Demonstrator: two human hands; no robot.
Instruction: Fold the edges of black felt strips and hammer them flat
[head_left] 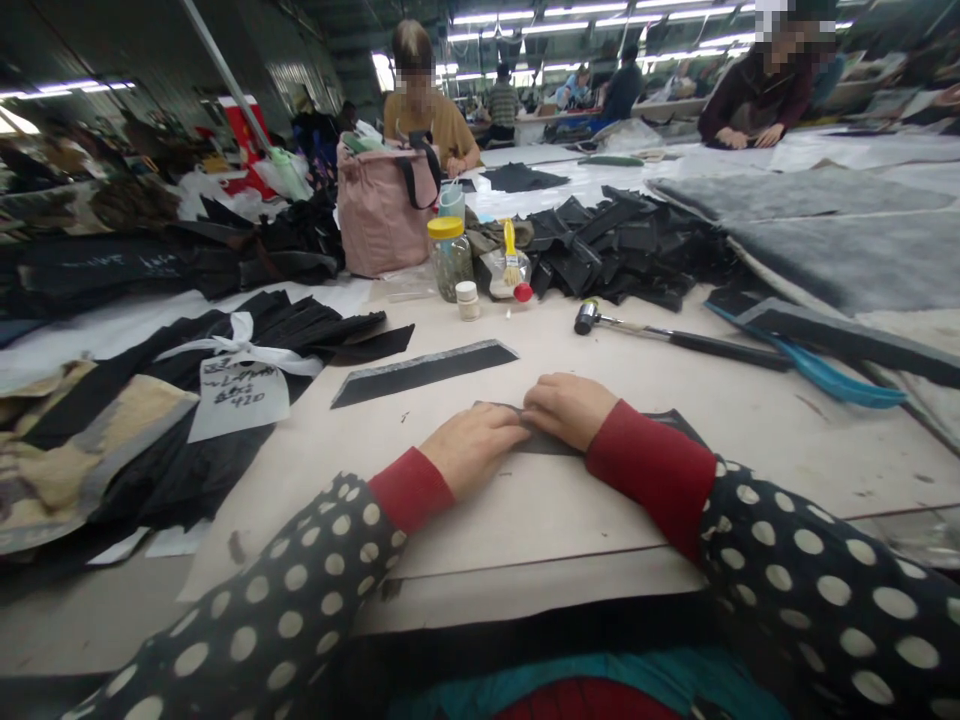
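Note:
My left hand (474, 446) and my right hand (568, 408) rest side by side on a dark fabric strip (679, 421) lying on the table (540, 520). Fingers of both hands are curled and pressed down onto the strip's near edge, almost touching each other. Most of the strip is hidden under the hands and the red cuffs. A second dark strip with a grey edge (424, 372) lies flat just beyond my hands, untouched.
A hammer (675, 335) and a blue tool (825, 375) lie to the right. Jars and a glue pot with brush (510, 270) stand behind, by a pink bag (382, 205). Black fabric piles with a paper tag (238, 395) sit left. Other people work at far tables.

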